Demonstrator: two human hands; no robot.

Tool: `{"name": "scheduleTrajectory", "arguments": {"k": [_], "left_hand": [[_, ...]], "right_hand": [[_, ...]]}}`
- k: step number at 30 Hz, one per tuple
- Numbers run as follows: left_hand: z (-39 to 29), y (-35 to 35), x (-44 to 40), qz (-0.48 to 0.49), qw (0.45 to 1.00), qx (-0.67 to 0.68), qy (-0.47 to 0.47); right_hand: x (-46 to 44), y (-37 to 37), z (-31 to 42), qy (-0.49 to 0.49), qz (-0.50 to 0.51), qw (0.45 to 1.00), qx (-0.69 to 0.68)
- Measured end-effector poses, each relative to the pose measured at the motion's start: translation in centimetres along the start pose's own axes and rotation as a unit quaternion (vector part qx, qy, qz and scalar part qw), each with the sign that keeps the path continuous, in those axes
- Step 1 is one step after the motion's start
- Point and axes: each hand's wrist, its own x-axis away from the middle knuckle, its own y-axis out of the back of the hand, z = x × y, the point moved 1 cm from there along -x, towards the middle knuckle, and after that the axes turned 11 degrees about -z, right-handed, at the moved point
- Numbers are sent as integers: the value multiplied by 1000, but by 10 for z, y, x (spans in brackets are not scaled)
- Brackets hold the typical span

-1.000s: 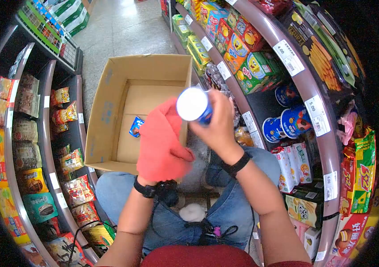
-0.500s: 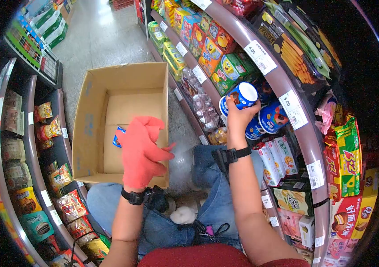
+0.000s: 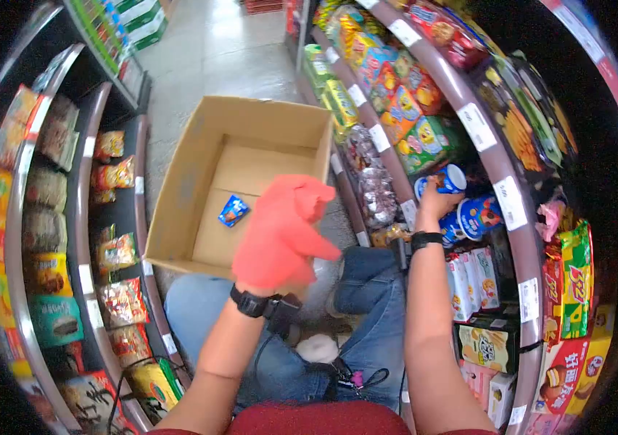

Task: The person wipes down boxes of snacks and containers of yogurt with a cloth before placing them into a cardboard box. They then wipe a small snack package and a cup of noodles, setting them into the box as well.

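Observation:
My left hand is covered by a coral-red cloth, which bunches over the fingers and hides them, in front of the cardboard box's near right corner. Inside the open cardboard box lies a small blue packet. At the lower right shelf, my right hand is closed around a blue snack cup with a white end facing up and right. Another blue cup sits just right of that hand, with more partly hidden behind the wrist.
Snack boxes and clear-wrapped packs line the right shelf. White biscuit packs stand nearer me. Bagged snacks fill the left shelf. My jeans-clad legs are folded below the box; the aisle floor stretches ahead.
The view has shifted, moving the scene rightward. My right hand has brought the blue cup lower and closer to the other cups on the shelf. The cloth-covered left hand has turned slightly rightward.

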Motion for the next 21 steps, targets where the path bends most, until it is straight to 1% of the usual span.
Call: {"name": "scheduleTrajectory", "arguments": {"k": [6, 8, 10, 11, 12, 13, 14, 15, 16, 17, 19, 21], "left_hand": [[-12, 22, 13, -49, 999, -20, 11], [-16, 27, 13, -60, 998, -17, 9], [-17, 28, 13, -65, 998, -14, 8], [-18, 30, 12, -73, 997, -15, 3], [-18, 34, 11, -84, 996, -18, -4], [-18, 38, 11, -92, 996, -18, -8], [-19, 41, 11, -97, 995, -18, -9], [-19, 42, 10, -100, 995, -17, -11], [-19, 45, 9, -102, 995, -16, -16], [-20, 47, 8, -102, 994, -13, -23], [-21, 53, 7, -102, 994, -12, -47], [-21, 56, 2, -94, 993, -26, -66]], "right_hand": [[-21, -22, -32, 13, 23, 995, -94], [-12, -11, -9, 22, -4, 999, -24], [-17, -16, -16, 63, -34, 997, -19], [-21, -18, -23, 81, 1, 994, -67], [-30, -29, -32, 90, 60, 984, -142], [-37, -38, -42, 76, 124, 968, -206], [-33, -35, -42, -39, 152, 963, -219], [13, 22, 31, -130, 152, 951, -234], [5, 18, 10, -171, 170, 943, -227], [13, 40, 19, -161, 225, 942, -188], [61, 105, 83, -98, 314, 897, -296], [97, 158, 148, 74, 372, 865, -330]]}}
